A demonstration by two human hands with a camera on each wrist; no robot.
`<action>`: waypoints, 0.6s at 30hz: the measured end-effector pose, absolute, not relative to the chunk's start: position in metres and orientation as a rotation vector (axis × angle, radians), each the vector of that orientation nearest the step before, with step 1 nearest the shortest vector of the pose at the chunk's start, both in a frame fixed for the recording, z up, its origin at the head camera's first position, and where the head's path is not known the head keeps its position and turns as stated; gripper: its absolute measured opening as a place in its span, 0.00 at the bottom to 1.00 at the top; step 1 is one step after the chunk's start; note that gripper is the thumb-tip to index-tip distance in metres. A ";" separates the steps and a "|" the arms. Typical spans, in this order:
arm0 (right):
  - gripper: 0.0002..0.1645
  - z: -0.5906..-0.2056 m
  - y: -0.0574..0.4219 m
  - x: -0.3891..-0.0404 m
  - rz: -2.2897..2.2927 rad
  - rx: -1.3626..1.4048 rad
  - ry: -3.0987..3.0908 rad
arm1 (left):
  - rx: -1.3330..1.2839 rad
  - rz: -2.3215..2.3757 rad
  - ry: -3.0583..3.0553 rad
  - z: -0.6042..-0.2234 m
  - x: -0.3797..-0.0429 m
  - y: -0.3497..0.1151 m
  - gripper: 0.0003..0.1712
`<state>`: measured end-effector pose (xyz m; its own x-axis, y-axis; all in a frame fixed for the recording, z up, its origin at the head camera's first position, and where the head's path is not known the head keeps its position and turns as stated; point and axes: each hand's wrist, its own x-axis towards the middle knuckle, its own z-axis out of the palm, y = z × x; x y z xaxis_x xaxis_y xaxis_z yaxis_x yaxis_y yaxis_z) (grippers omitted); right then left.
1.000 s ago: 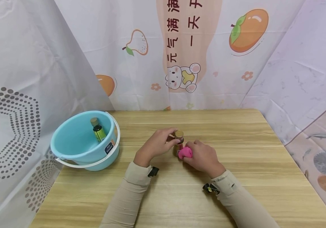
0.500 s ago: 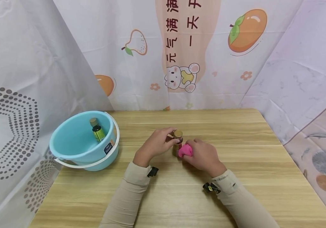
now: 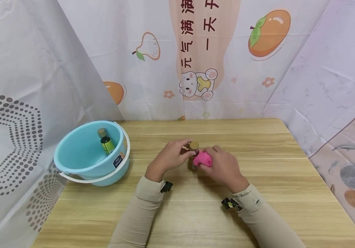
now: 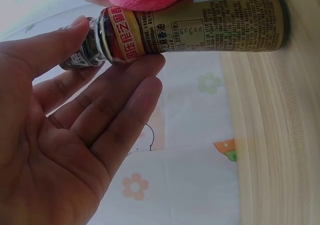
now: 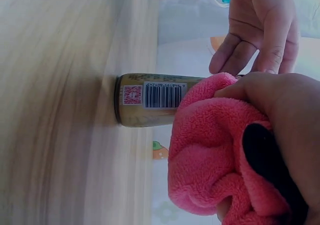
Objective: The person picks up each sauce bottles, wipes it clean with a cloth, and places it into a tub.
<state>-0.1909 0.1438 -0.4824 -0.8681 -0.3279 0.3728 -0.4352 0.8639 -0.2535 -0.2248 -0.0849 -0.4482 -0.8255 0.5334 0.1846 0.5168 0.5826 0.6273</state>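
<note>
An upright sesame oil bottle (image 4: 215, 27) with a gold-brown label and a gold cap (image 3: 194, 145) stands on the wooden table. Its neck and cap are pinched between thumb and fingers of my left hand (image 3: 171, 155), whose remaining fingers spread loosely in the left wrist view. My right hand (image 3: 223, 168) grips a bunched pink cloth (image 5: 205, 150) against the bottle's near right side. That cloth covers the upper part of the label in the right wrist view, while the barcode lower down shows. Part of the bottle's body is hidden from the head view by the cloth.
A light blue bucket (image 3: 72, 170) with a white handle stands on the table's left side. Inside it leans a dark bottle (image 3: 107, 144) with a green-yellow label. Behind the wooden table (image 3: 233, 134) hangs a printed white curtain (image 3: 152, 79).
My right hand and the pink cloth have shifted slightly up along the bottle toward its neck. The left hand keeps its hold on the top.
</note>
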 end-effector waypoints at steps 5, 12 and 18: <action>0.30 -0.479 0.145 -0.189 0.484 0.570 -2.687 | 0.934 1.088 2.776 -0.447 -0.225 -0.085 0.27; 0.29 -0.472 0.147 -0.188 0.499 0.589 -2.586 | 0.951 1.097 2.762 -0.448 -0.225 -0.084 0.24; 0.28 -0.469 0.148 -0.188 0.513 0.600 -2.502 | 0.978 1.126 2.744 -0.450 -0.227 -0.085 0.18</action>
<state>-0.1878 0.1477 -0.4687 -0.7708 -0.3107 0.5562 -0.5044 0.8309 -0.2350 -0.2268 -0.0848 -0.4497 -0.8039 0.5566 0.2095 0.5434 0.5443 0.6391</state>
